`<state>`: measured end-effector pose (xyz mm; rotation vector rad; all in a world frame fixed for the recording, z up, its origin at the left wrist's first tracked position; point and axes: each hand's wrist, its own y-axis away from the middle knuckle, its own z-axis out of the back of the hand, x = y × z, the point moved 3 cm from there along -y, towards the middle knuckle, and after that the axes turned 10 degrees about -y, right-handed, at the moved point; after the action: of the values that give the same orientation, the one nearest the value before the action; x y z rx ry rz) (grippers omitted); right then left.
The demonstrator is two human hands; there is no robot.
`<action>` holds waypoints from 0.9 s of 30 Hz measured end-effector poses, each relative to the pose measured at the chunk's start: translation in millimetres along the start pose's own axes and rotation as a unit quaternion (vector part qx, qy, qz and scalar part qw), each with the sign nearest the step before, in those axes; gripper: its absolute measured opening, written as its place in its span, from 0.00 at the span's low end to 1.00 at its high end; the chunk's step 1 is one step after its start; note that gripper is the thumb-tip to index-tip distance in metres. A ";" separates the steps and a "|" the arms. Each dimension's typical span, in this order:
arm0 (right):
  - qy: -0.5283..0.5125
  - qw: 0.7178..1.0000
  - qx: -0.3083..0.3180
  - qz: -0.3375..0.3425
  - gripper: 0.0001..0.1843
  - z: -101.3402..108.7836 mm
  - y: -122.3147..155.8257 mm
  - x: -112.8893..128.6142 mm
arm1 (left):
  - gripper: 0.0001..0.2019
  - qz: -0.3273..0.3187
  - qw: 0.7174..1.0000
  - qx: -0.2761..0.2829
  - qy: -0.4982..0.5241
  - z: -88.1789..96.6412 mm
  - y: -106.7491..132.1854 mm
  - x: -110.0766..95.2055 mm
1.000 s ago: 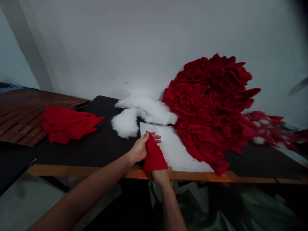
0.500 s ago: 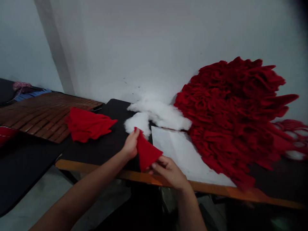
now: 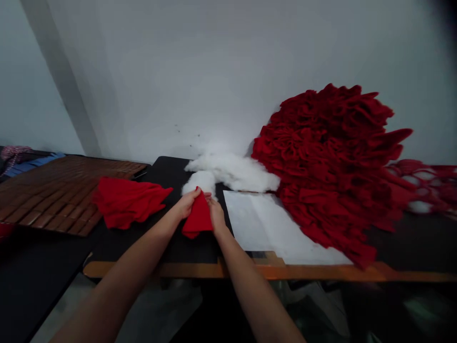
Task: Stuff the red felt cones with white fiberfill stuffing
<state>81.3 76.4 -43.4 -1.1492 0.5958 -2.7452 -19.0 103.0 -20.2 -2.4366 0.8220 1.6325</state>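
Both my hands hold a small red felt cone (image 3: 198,220) over the black tabletop (image 3: 200,250), its tip pointing up and away from me. My left hand (image 3: 187,204) pinches its left side, and my right hand (image 3: 216,216) grips its right side. Just beyond the fingertips lies a clump of white polyester stuffing (image 3: 199,183), joined to a larger mass of stuffing (image 3: 232,172). To the right of my right hand lies a white sheet (image 3: 259,224).
A large heap of red felt pieces (image 3: 328,166) leans against the white wall, with red netted fabric (image 3: 423,186) beyond it. A smaller red cloth pile (image 3: 130,202) lies to the left, beside a brown slatted mat (image 3: 53,195). The table has an orange wooden front edge (image 3: 228,270).
My right hand has moved from below the red cone to its right side. The cone now stands tip-up between both hands, nearer the stuffing. The view has shifted slightly.
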 end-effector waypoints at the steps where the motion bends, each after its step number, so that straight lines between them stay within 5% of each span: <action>1: -0.032 0.999 -0.004 -0.009 0.10 4.5 0.5 -4.5 | 0.14 0.000 1.000 -0.020 -0.022 -0.3 -8.1 5.8; 5: -0.175 0.981 -0.041 -0.074 0.06 17.8 3.7 -21.3 | 0.08 -0.022 0.995 -0.066 -0.066 -4.2 -26.1 23.3; 8: -0.296 0.942 -0.099 -0.126 0.02 32.9 11.6 -33.3 | 0.08 -0.030 0.991 -0.080 -0.103 -4.8 -30.1 27.0; 16: -0.508 0.793 -0.277 -0.190 0.11 143.5 77.6 -63.4 | 0.20 -0.132 0.961 -0.091 -0.224 -16.1 -16.8 16.4; 18: -0.545 0.762 -0.283 -0.207 0.13 154.9 102.2 -62.1 | 0.30 -0.237 0.898 -0.127 -0.349 -19.3 7.0 5.1; 20: -0.581 0.732 -0.278 -0.224 0.14 153.8 123.9 -56.1 | 0.37 -0.343 0.760 -0.130 -0.536 -24.7 38.0 -3.0; 23: -0.612 0.706 -0.258 -0.244 0.16 139.0 143.7 -40.5 | 0.32 -0.361 0.600 -0.016 -0.714 -29.4 74.4 4.1; 25: -0.630 0.690 -0.243 -0.261 0.16 126.8 148.6 -28.8 | 0.28 -0.340 0.540 0.015 -0.770 -27.7 85.2 12.2; 27: -0.644 0.677 -0.229 -0.274 0.17 117.0 149.6 -18.8 | 0.24 -0.327 0.513 0.020 -0.794 -25.1 84.9 19.0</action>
<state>169.2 -93.0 -40.3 -3.1964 0.7149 -1.1945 -33.8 14.5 -8.3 -0.1795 -0.3757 2.2157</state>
